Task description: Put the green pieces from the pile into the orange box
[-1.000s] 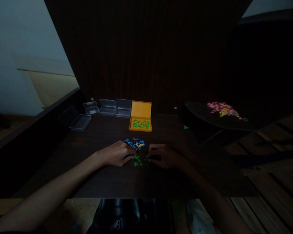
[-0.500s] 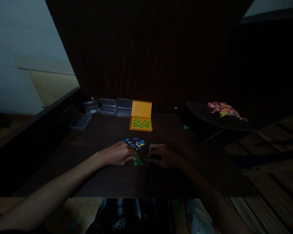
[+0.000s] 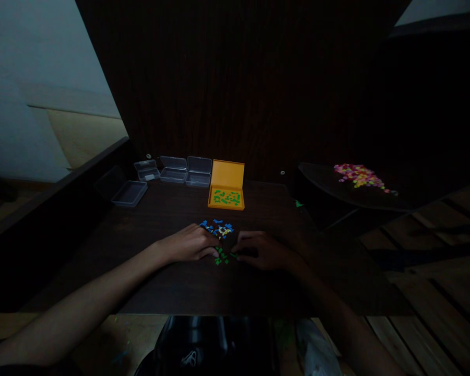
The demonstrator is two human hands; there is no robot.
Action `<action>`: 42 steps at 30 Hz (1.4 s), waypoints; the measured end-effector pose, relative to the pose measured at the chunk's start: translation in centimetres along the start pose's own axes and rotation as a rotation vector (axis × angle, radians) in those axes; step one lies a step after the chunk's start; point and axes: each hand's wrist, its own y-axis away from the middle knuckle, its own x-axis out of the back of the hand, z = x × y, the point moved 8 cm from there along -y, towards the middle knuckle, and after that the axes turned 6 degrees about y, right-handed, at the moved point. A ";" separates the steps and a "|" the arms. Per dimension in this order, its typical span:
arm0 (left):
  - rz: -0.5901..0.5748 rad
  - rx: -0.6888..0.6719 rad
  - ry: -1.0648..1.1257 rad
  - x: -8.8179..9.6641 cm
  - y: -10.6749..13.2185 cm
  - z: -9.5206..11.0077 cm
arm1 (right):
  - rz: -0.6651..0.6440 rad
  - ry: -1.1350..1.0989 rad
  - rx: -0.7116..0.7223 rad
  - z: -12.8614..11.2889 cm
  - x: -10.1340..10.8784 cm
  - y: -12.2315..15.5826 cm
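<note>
Small green pieces lie in a loose cluster on the dark table, between my two hands. My left hand rests at their left edge with its fingers curled and pinched, the fingertips touching the pile; what they hold, if anything, is too small to make out. On the right side my right hand has thumb and fingers closed around a small green piece. Just beyond the hands is a mixed heap of blue, white and yellow pieces. Behind it an open yellow box contains several green pieces.
Several clear plastic boxes with raised lids, one of them nearest, stand left of the yellow box. A pile of pink and yellow beads sits on a side surface at right. A dark panel rises behind the table.
My right hand has shifted slightly left toward the green pieces. My left hand stays almost in place, and the boxes have not moved.
</note>
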 end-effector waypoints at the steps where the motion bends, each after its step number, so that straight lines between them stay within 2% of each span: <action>1: -0.003 -0.009 0.005 0.0 0.0 0.0 | -0.004 -0.008 0.002 0.0 0.0 0.0; 8: 0.004 -0.033 0.053 0.0 0.1 0.1 | -0.032 -0.035 0.010 0.2 -0.7 -0.4; 17: 0.015 -0.017 0.087 0.1 0.0 0.0 | 0.052 -0.066 0.026 1.2 -0.8 -0.6; 25: 0.010 0.009 0.056 -0.1 0.0 -0.3 | 0.133 -0.027 -0.028 1.5 -0.3 -0.5; 32: 0.006 0.000 0.050 -0.1 0.0 -0.1 | 0.121 -0.036 0.033 1.0 -0.5 -0.5; 38: 0.016 -0.001 0.068 -0.2 0.1 -0.4 | 0.121 -0.040 0.008 1.3 -0.7 -0.5; 42: 0.027 0.025 0.028 -0.2 0.2 -0.7 | 0.165 -0.036 -0.002 1.4 -0.4 -0.5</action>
